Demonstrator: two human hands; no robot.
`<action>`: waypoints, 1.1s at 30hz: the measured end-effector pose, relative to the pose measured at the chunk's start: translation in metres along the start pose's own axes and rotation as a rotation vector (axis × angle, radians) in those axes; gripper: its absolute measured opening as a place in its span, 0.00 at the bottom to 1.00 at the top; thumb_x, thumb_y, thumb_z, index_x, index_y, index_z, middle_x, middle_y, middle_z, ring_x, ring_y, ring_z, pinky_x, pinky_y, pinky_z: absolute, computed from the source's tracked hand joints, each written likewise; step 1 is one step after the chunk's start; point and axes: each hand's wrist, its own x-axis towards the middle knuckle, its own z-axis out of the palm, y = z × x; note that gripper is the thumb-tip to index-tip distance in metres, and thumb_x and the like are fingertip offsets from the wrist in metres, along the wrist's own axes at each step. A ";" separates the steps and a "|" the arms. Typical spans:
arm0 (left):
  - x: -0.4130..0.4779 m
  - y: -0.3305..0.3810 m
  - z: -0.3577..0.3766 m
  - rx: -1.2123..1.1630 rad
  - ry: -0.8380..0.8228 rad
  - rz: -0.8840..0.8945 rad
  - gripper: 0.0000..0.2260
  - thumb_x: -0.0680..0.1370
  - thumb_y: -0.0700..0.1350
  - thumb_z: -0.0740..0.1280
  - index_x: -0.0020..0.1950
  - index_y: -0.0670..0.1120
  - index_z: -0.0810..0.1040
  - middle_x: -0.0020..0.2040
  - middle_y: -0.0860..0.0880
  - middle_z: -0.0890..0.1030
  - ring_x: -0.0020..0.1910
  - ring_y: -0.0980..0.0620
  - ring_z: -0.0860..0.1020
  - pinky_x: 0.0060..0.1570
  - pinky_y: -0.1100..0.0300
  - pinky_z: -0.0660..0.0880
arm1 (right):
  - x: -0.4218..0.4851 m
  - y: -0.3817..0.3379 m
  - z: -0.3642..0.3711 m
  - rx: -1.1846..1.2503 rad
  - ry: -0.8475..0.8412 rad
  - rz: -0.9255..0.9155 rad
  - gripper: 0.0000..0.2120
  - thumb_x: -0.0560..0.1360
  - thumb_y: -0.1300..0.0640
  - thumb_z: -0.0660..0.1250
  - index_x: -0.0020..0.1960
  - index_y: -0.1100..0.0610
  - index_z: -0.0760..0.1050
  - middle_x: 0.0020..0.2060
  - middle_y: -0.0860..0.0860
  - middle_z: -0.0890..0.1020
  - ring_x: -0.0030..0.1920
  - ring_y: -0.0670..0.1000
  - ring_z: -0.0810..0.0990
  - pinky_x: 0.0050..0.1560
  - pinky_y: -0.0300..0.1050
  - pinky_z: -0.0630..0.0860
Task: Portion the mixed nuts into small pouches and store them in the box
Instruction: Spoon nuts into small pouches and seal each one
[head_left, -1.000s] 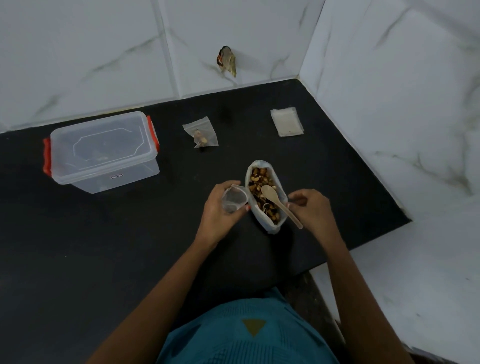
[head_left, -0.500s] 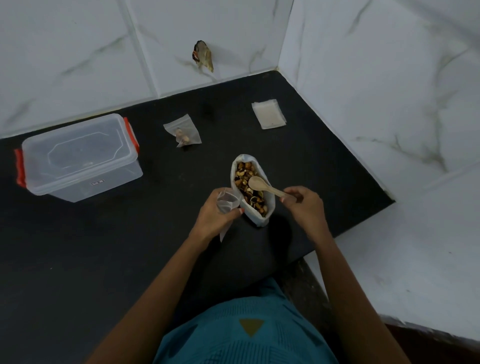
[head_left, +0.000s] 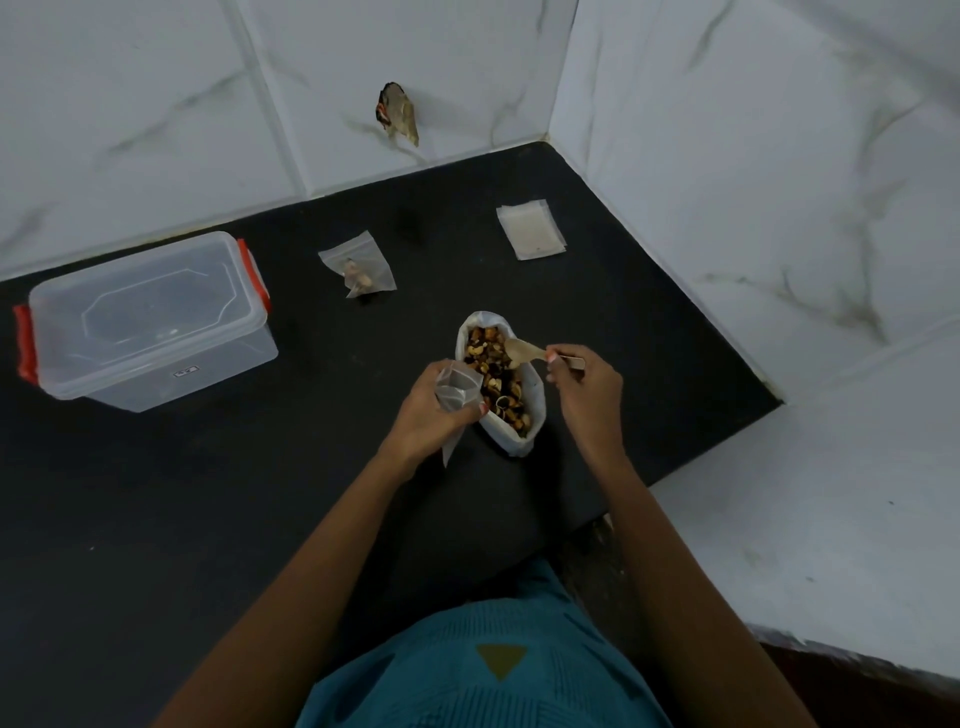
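Wooden, the small pale spoon (head_left: 523, 352) was pinched in the right hand (head_left: 587, 389), bowl over the open white bag of mixed nuts (head_left: 500, 382) — which stood between both hands. The left hand (head_left: 428, 415) gripped a clear plastic pouch (head_left: 456, 387) just beside it.

Box (head_left: 145, 322) far left on counter (head_left: 208, 493), filled pouch (head_left: 358, 265) behind nut bag (head_left: 501, 379), pouch stack (head_left: 530, 228) back right

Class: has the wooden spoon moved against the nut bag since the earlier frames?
Yes. The spoon went from the middle of the nut bag toward its far right rim.
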 end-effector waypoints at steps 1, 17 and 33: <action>0.001 0.001 0.000 0.004 -0.008 0.000 0.24 0.72 0.42 0.71 0.65 0.50 0.67 0.56 0.55 0.71 0.57 0.56 0.71 0.56 0.59 0.70 | 0.001 0.000 0.002 -0.005 -0.005 -0.006 0.07 0.77 0.61 0.63 0.53 0.59 0.78 0.46 0.54 0.81 0.47 0.50 0.80 0.45 0.32 0.73; 0.012 -0.005 0.004 -0.019 -0.058 -0.016 0.22 0.72 0.41 0.71 0.63 0.50 0.69 0.56 0.55 0.74 0.59 0.55 0.73 0.60 0.56 0.71 | 0.008 -0.001 0.019 -0.065 -0.081 -0.023 0.10 0.77 0.62 0.62 0.56 0.64 0.77 0.49 0.56 0.80 0.48 0.47 0.77 0.49 0.37 0.73; 0.013 -0.005 0.003 -0.021 -0.064 -0.019 0.25 0.72 0.42 0.71 0.67 0.48 0.67 0.55 0.56 0.73 0.58 0.57 0.72 0.54 0.62 0.70 | 0.019 0.002 0.012 0.512 -0.062 0.526 0.06 0.77 0.63 0.62 0.45 0.63 0.76 0.34 0.53 0.78 0.34 0.46 0.77 0.37 0.34 0.76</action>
